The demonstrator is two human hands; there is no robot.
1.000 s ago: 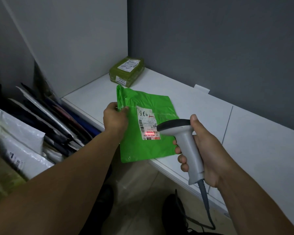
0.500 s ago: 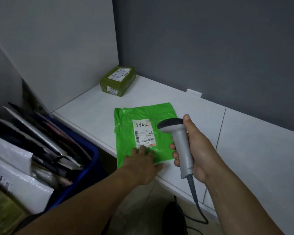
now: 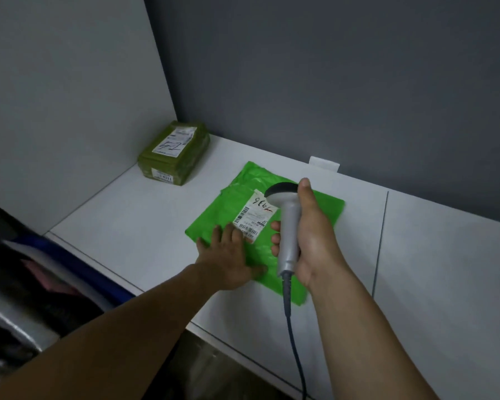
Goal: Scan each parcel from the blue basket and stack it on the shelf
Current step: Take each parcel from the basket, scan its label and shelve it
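A bright green flat parcel point(image 3: 237, 197) with a white label lies on the white shelf point(image 3: 133, 220). My left hand point(image 3: 228, 255) presses flat on its near edge, fingers straight. My right hand point(image 3: 312, 235) grips a grey barcode scanner point(image 3: 287, 226) just above the parcel's right side, its head over the label. An olive-green boxy parcel point(image 3: 175, 153) sits in the shelf's back left corner. The blue basket point(image 3: 78, 264) shows at lower left, with several parcels inside.
A light partition wall point(image 3: 70, 96) bounds the shelf on the left and a dark grey wall point(image 3: 329, 82) stands behind it. The scanner's cable point(image 3: 295, 342) hangs down past the shelf's front edge. A seam point(image 3: 380, 241) divides the shelf surface.
The green parcel went from held up under the scanner's red beam to lying flat on the shelf. My left hand has pushed it farther back; the beam is gone.
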